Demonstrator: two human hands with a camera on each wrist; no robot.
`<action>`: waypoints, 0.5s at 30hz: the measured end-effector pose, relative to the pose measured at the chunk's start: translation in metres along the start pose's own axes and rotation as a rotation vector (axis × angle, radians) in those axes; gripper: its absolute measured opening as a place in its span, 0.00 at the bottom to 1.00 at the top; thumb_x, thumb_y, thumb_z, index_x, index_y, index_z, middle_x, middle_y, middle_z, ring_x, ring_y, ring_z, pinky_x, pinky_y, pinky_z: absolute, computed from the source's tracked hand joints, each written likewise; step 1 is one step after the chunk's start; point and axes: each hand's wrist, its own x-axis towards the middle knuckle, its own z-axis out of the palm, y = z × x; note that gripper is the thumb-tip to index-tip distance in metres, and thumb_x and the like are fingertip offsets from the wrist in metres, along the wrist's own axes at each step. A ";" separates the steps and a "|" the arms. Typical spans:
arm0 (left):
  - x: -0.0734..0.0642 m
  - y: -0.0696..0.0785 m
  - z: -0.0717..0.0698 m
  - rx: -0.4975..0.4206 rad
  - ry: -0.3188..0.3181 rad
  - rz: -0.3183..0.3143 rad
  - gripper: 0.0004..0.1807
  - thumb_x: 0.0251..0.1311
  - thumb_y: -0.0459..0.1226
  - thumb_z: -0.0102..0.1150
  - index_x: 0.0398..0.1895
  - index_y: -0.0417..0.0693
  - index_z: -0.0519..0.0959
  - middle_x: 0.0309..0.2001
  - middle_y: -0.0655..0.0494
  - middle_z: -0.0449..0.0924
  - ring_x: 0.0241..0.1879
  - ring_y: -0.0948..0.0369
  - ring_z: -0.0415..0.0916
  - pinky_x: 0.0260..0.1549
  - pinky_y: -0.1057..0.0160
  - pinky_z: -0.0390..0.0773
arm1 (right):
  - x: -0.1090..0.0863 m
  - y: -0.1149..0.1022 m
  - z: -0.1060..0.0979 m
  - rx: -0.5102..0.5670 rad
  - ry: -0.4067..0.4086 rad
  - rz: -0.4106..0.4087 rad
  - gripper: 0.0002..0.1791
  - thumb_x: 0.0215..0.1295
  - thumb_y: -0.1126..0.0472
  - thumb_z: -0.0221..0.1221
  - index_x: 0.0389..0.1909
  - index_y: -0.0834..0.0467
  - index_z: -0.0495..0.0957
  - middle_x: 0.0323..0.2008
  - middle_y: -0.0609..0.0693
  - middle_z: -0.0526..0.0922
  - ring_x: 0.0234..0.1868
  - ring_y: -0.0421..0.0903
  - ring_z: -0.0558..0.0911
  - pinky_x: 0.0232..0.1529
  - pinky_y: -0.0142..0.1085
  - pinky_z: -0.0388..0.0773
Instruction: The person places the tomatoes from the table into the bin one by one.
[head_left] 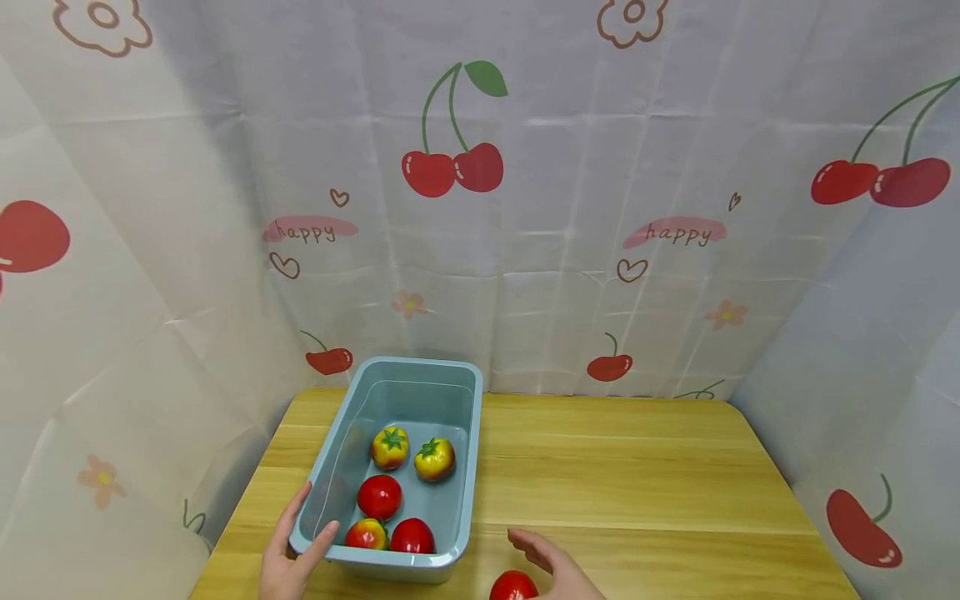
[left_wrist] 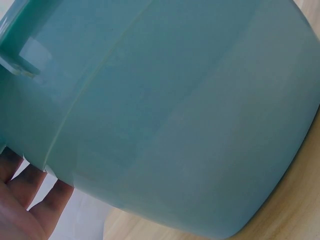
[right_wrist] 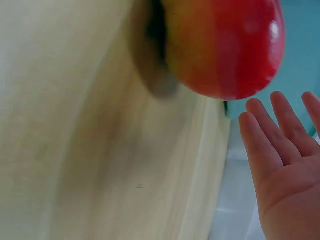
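Observation:
A blue plastic bin stands on the left of the table, with two yellow toy tomatoes farther back and three red ones nearer its front. My left hand is at the bin's near-left corner, thumb at the front rim and straight fingers against the side wall. Another red toy tomato lies on the table just right of the bin, cut off by the head view's lower edge. Beside it is my right hand, its fingers stretched out past the tomato and apart from it in the right wrist view.
The wooden table extends to the right of the bin. White curtains printed with cherries and flowers stand behind the table and along both sides.

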 end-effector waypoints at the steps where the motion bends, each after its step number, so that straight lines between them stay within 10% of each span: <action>1: 0.000 0.000 0.000 0.000 0.000 0.001 0.50 0.50 0.59 0.63 0.73 0.57 0.52 0.70 0.40 0.50 0.61 0.40 0.56 0.55 0.46 0.69 | -0.001 0.002 0.001 -0.012 -0.003 -0.014 0.45 0.48 0.58 0.71 0.67 0.60 0.61 0.63 0.63 0.65 0.60 0.72 0.62 0.52 0.69 0.62; 15: 0.001 -0.002 -0.001 -0.015 -0.017 -0.003 0.51 0.49 0.59 0.64 0.74 0.58 0.51 0.71 0.40 0.48 0.62 0.40 0.55 0.56 0.43 0.65 | -0.010 0.021 0.012 -0.138 0.028 -0.002 0.38 0.54 0.51 0.67 0.65 0.57 0.65 0.60 0.57 0.71 0.57 0.48 0.72 0.53 0.49 0.72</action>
